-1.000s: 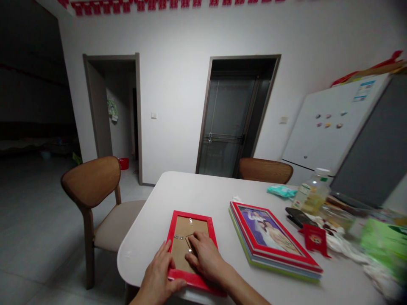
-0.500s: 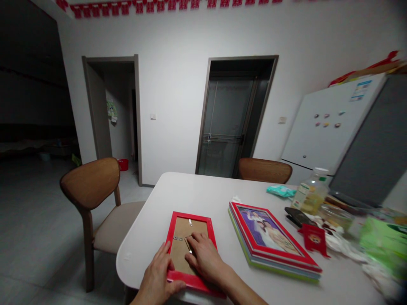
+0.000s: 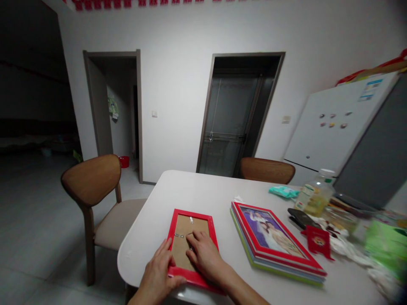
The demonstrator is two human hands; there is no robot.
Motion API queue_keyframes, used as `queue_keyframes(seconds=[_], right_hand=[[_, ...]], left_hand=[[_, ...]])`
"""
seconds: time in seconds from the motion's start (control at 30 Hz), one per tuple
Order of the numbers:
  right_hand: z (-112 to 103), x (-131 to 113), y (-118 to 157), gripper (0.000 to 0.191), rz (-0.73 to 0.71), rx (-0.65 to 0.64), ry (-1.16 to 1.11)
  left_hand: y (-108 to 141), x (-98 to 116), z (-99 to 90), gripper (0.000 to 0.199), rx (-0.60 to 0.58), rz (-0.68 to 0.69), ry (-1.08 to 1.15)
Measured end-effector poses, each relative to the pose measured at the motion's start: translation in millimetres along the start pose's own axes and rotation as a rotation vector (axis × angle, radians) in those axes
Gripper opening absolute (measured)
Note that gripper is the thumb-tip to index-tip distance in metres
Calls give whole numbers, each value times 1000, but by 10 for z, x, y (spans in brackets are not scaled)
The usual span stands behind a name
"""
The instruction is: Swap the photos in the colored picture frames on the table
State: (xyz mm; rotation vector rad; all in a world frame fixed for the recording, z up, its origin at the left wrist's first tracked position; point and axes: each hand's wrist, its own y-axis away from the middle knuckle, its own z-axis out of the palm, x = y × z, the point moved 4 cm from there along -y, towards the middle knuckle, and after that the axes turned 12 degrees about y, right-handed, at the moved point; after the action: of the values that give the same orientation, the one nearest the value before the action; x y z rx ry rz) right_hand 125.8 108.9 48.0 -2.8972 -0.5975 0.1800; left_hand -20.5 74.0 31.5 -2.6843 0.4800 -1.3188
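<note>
A red picture frame [image 3: 207,277] lies face down on the table, its brown backing board [image 3: 183,250] up, with small metal clips [image 3: 179,235] and a hanger near the far edge. My left hand [image 3: 159,269] grips the frame's near left corner, thumb along the near rail and fingers over the left rail. My right hand [image 3: 205,254] rests on the backing board, fingers bent and pressed down at a small flap that they mostly cover. To the right lies a stack of frames, the top one a red picture frame [image 3: 276,237] with a photo of people.
The white table [image 3: 187,186] has a rounded left corner. On its right are a bottle [image 3: 318,192], a teal packet [image 3: 284,192], a dark object [image 3: 302,218], a red packet [image 3: 318,241] and a green bag [image 3: 383,243]. A chair [image 3: 92,178] stands left, another chair [image 3: 267,169] behind.
The view has shifted slightly. My right fingers stay on the backing board, and the flap edge beneath them shows less than before. My left hand keeps its grip on the frame.
</note>
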Motion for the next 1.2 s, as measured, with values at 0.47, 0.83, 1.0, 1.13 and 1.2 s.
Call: queue_keyframes(seconds=[0.47, 0.83, 1.0, 1.13, 1.2], right_hand=[[135, -123, -450, 19, 84, 73, -61], [209, 79, -578, 19, 210, 87, -19], [167, 403, -509, 26, 330, 92, 38], [211, 493, -547, 26, 376, 61, 32], [216, 478, -567, 26, 376, 57, 16]], left_hand=[[45, -29, 18, 29, 12, 39, 43], [80, 52, 29, 30, 33, 30, 0], [97, 124, 83, 30, 21, 40, -37], [73, 162, 139, 30, -6, 43, -53], [68, 167, 150, 29, -4, 45, -50]])
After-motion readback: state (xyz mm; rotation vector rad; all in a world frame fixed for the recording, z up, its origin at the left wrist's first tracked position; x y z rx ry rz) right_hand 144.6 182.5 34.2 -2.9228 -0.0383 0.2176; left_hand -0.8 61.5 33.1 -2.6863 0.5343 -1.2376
